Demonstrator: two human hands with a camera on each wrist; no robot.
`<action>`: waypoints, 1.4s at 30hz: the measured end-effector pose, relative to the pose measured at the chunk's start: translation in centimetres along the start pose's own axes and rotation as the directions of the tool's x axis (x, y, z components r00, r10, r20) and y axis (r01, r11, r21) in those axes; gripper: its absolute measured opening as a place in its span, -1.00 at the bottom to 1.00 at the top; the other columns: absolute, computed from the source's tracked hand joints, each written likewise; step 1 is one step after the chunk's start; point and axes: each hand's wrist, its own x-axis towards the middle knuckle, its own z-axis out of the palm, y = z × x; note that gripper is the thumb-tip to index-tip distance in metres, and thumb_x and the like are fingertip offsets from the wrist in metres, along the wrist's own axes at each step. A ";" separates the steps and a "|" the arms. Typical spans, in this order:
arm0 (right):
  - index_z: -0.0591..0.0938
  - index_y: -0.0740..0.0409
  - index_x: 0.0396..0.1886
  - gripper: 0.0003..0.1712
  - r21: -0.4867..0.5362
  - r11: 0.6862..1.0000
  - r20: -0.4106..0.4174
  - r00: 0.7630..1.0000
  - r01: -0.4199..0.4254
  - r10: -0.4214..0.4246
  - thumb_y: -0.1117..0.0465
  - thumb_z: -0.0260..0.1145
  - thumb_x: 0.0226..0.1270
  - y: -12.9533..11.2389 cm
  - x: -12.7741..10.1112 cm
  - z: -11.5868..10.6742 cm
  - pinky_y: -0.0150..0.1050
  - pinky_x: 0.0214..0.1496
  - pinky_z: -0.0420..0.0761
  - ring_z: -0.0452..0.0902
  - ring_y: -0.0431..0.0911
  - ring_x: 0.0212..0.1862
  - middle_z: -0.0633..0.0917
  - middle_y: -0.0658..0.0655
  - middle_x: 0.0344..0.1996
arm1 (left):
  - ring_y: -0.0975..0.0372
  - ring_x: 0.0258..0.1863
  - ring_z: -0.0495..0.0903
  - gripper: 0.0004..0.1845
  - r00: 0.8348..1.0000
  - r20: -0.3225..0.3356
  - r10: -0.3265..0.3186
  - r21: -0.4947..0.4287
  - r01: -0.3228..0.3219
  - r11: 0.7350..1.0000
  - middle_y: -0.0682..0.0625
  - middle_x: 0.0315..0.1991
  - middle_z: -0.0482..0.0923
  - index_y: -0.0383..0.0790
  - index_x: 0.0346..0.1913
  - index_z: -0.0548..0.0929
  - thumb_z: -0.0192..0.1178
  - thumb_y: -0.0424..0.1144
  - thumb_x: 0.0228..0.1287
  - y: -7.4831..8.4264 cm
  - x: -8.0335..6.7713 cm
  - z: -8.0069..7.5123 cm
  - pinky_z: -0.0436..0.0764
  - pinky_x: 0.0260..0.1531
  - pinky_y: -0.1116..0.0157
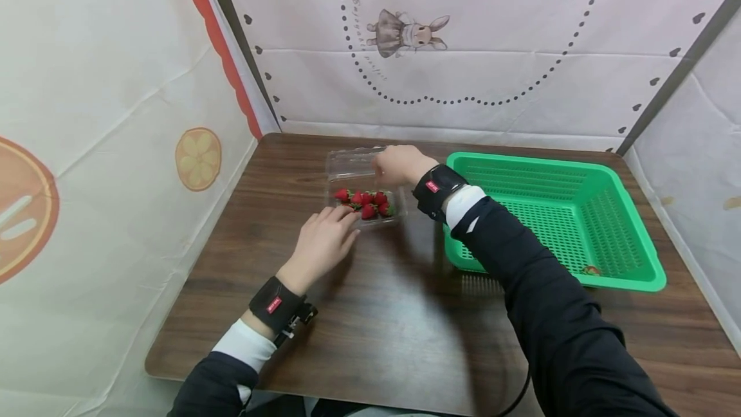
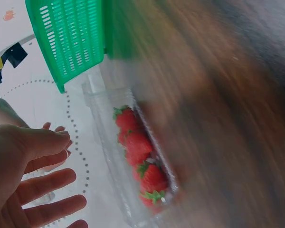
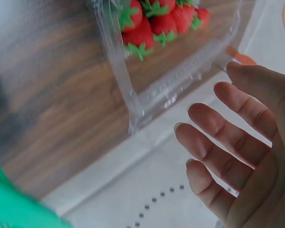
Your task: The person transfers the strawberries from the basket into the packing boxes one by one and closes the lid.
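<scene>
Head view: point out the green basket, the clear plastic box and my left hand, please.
Green basket [image 1: 558, 227], head view: on its bare mesh floor.
Clear plastic box [image 1: 350, 166], head view: on its far-left part.
Left hand [image 1: 324, 242], head view: on the back of the hand.

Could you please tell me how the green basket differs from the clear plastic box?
The green basket is opaque with slotted walls, while the clear plastic box is see-through. The green basket is much larger than the clear plastic box. The clear plastic box holds several strawberries; in the green basket only one small red item can be made out. Both are on the wooden table.
</scene>
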 end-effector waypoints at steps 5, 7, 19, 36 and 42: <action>0.69 0.08 -0.09 -0.79 0.009 0.999 -0.039 0.999 -0.037 0.037 0.08 0.29 0.42 1.6 -1.5 -1.3 -0.03 -0.05 0.62 0.65 0.00 -0.11 0.73 0.07 -0.17 | 0.02 0.03 0.59 -0.66 1.000 0.009 0.021 -0.007 -0.021 1.000 -0.08 0.06 0.64 -0.16 0.14 0.71 0.34 -0.16 0.36 0.9 0.9 0.0 0.62 -0.13 0.03; 0.68 0.09 -0.11 -0.79 0.014 0.999 -0.049 0.998 -0.043 0.044 0.08 0.29 0.41 2.4 -2.0 -1.7 -0.03 -0.05 0.61 0.64 0.01 -0.11 0.73 0.08 -0.18 | 0.03 0.03 0.58 -0.66 0.999 0.017 0.027 -0.014 -0.027 1.000 -0.07 0.08 0.63 -0.15 0.15 0.70 0.32 -0.16 0.37 1.3 1.2 0.0 0.61 -0.12 0.04; 0.67 0.15 0.00 -0.69 0.052 0.992 -0.017 0.994 -0.111 0.112 0.05 0.28 0.42 7.8 -6.7 -2.9 0.06 0.06 0.58 0.63 0.10 0.02 0.73 0.15 -0.06 | 0.05 0.05 0.60 -0.67 0.996 -0.008 0.085 -0.035 -0.085 0.996 -0.06 0.06 0.65 -0.17 0.13 0.71 0.32 -0.15 0.37 3.2 3.2 0.3 0.62 -0.12 0.06; 0.66 0.21 0.12 -0.62 0.102 0.957 0.172 0.953 -0.271 0.251 0.08 0.27 0.47 14.0 -15.3 2.3 0.17 0.10 0.56 0.56 0.22 0.13 0.64 0.31 0.14 | 0.09 -0.01 0.62 -0.69 0.973 -0.023 0.229 -0.156 -0.230 0.961 -0.03 0.02 0.67 -0.17 0.13 0.71 0.27 -0.14 0.42 7.1 4.7 1.2 0.65 -0.11 0.12; 0.67 0.20 0.04 -0.65 0.085 0.955 0.207 0.942 -0.284 0.262 0.05 0.30 0.45 14.8 -17.7 4.3 0.12 -0.03 0.60 0.61 0.18 0.00 0.66 0.32 0.08 | 0.06 0.07 0.63 -0.67 0.960 -0.013 0.281 -0.220 -0.277 0.935 -0.05 0.03 0.67 -0.18 0.15 0.69 0.25 -0.13 0.44 8.7 4.9 1.4 0.59 0.11 0.08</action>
